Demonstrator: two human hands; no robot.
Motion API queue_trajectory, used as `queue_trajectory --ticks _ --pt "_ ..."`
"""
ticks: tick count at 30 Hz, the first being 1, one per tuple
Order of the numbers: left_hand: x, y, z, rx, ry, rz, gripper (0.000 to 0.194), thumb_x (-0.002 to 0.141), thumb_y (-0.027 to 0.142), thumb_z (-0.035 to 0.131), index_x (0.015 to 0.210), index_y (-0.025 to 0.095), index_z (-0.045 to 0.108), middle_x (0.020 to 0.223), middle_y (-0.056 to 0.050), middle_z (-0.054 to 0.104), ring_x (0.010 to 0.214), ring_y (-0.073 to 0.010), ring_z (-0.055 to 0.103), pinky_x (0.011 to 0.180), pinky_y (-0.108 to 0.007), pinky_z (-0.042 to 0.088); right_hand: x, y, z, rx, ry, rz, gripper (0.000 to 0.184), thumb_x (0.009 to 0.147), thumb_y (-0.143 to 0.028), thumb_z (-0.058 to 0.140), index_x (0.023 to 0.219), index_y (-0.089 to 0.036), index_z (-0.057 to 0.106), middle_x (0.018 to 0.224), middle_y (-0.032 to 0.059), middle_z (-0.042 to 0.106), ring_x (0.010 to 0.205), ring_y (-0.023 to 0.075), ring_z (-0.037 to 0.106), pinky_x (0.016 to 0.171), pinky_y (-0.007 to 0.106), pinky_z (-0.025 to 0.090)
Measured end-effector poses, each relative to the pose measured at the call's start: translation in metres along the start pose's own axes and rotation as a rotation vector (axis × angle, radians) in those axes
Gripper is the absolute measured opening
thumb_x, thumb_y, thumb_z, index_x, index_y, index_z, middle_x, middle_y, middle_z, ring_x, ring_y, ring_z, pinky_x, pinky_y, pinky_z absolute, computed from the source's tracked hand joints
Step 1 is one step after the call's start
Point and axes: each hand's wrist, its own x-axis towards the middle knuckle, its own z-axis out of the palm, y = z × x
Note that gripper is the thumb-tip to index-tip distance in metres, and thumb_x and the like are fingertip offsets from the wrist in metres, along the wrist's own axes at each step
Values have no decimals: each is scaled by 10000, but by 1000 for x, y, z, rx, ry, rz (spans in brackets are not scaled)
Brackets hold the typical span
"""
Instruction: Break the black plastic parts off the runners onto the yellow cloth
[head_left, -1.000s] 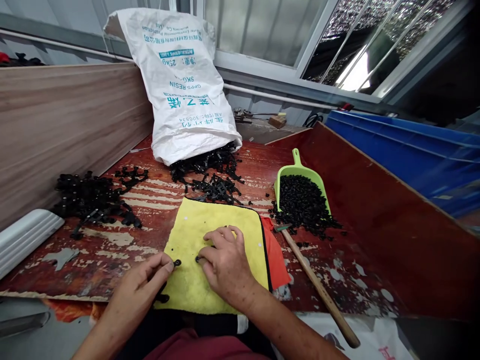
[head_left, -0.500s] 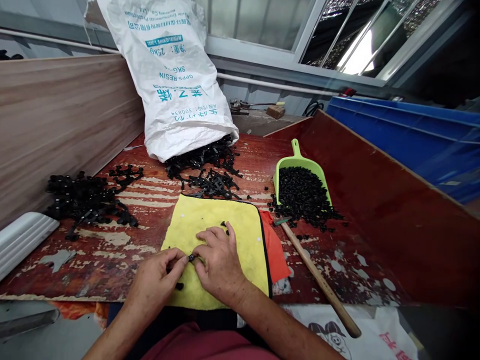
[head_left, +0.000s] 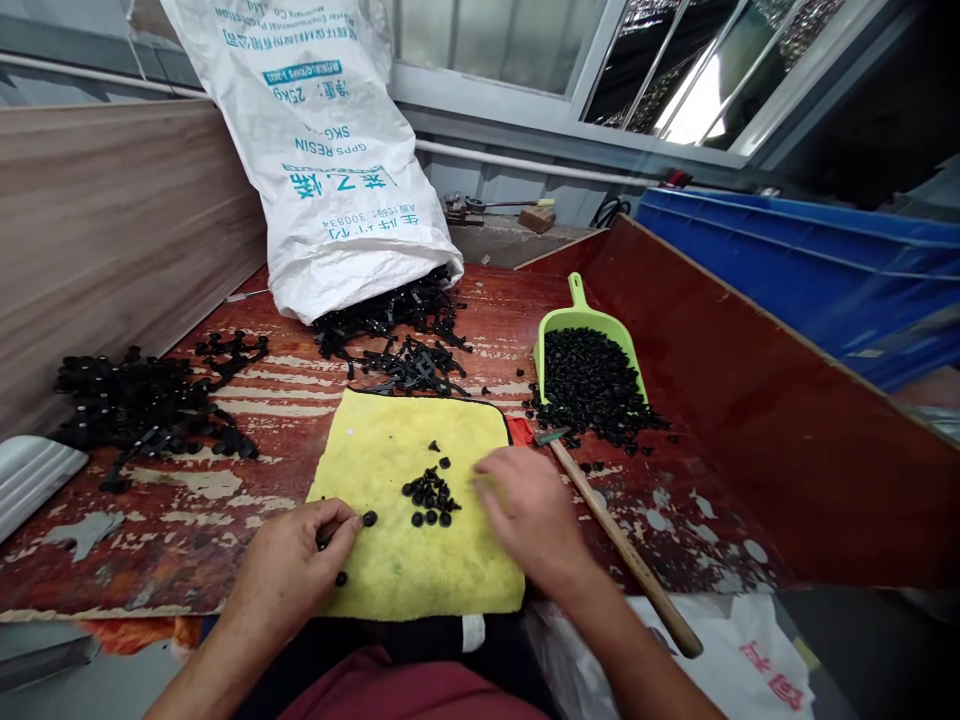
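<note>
My left hand (head_left: 304, 560) is closed in a pinch over the left side of the yellow cloth (head_left: 390, 575), with a small black round-headed plastic piece (head_left: 369, 518) at its fingertips. More dark plastic shows under its curled fingers. My right hand (head_left: 532, 510) is smeared by motion above the cloth's right edge, fingers partly bent; whether it holds anything is unclear. Between the hands lies a small heap of black plastic pieces (head_left: 429, 490), some with flat round heads. One more loose piece (head_left: 341, 579) sits below my left fingers.
A hammer (head_left: 622, 540) lies right of the cloth, beside a green dustpan (head_left: 576, 290) heaped with black pieces. Joined black parts spill from a white sack (head_left: 360, 270); another pile (head_left: 142, 405) sits left. Wooden boards (head_left: 120, 220) and a blue crate (head_left: 795, 260) flank the table.
My right hand has moved away from my left, to the right, uncovering the heap of black pieces on the cloth. My left hand stays pinched near its place. The view has shifted slightly.
</note>
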Motion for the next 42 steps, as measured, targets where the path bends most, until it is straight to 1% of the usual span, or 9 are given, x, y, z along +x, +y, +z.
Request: queue_trajectory --ticks 4,7,12,15,18,23,26,32,42 --pt "2 7 -8 40 -8 -16 275 843 389 493 738 236 696 651 -3 705 644 -207 636 589 -258 339 -44 76 -44 -502 -203 430 252 912 -436 599 910 -186 626 918 126 663 889 317 600 678 372 395" --pt "3 10 -11 53 -1 -12 276 823 372 483 713 235 696 649 -7 707 651 -212 641 596 -260 339 -67 106 -52 -383 -391 626 271 921 -481 544 829 -226 540 834 76 664 743 260 622 576 311 331" --pt "3 9 -11 60 -2 -5 269 814 373 473 665 232 647 595 3 660 608 -202 616 581 -260 328 -81 120 -54 5 -361 717 90 883 -318 478 825 -253 455 689 2 658 608 192 627 571 274 389" --pt "2 8 -9 39 18 7 241 806 350 478 647 230 614 588 6 643 595 -195 598 578 -258 323 -90 109 -65 254 -317 727 198 878 -375 462 1035 -266 514 757 11 707 563 198 625 552 281 445" --pt "2 9 -8 16 18 16 250 818 354 471 639 228 592 566 11 615 578 -186 580 568 -254 317 -91 72 -69 290 -266 576 401 923 -436 462 1285 -267 508 958 69 730 772 237 682 687 309 506" --pt "2 7 -7 -14 26 19 270 827 384 487 644 226 608 555 13 598 572 -185 570 557 -256 309 -67 -11 -44 347 -440 279 238 986 -313 419 1113 -305 620 838 -5 719 726 197 681 626 249 494" --pt "3 1 -4 -108 35 19 283 830 405 508 665 222 646 562 7 609 578 -189 566 557 -259 312 -51 -36 -29 249 -346 60 352 961 -223 458 1280 -297 586 970 22 739 812 204 705 671 257 523" --pt "4 -7 4 -270 61 51 293 838 395 537 639 210 649 533 16 561 544 -175 518 536 -259 292 -45 -37 -16 132 -195 -96 509 995 -214 413 1497 -296 410 975 53 735 787 200 710 691 263 557" --pt "4 -6 3 -217 57 60 278 839 363 525 619 209 599 548 13 562 577 -187 548 571 -264 315 -51 -34 -8 166 -184 -47 549 995 -202 422 1527 -317 350 1028 60 736 802 199 712 721 269 557"
